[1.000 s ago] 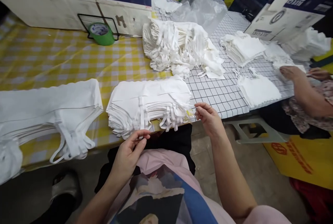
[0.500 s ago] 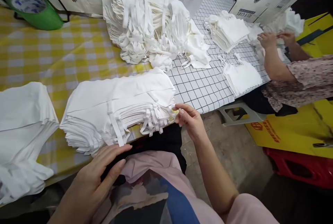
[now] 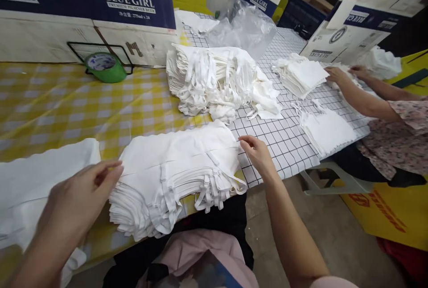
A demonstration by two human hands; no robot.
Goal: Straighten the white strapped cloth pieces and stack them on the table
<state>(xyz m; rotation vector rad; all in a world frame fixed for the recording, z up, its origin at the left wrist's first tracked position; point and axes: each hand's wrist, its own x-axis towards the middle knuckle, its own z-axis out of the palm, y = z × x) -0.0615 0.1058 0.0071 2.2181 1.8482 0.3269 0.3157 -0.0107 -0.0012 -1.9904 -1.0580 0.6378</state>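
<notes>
A thick stack of white strapped garments [image 3: 180, 154] lies in front of me, its adjustable straps hanging at the table's near edge. At the stack's far left corner, my left hand [image 3: 78, 199] is closed, thumb and forefinger pinched at the edge of the top garment. My right hand [image 3: 257, 152] pinches at the far right corner of that garment, its other fingers curled. How much cloth sits between the fingertips is hard to see. Partly behind my left hand is another white pile [image 3: 50, 163].
A bigger heap of strapped garments [image 3: 207, 78] stands beyond, near a clear plastic bag [image 3: 247, 25]. Green tape [image 3: 107, 68] sits by a beer carton [image 3: 140, 38]. At right a co-worker's hands [image 3: 337, 76] are near smaller stacks [image 3: 301, 74]. A stool [image 3: 334, 185] stands below.
The view has tilted up. My left hand has gone from the stack's near side to its far left corner. My right hand has moved from the straps to the far right corner.
</notes>
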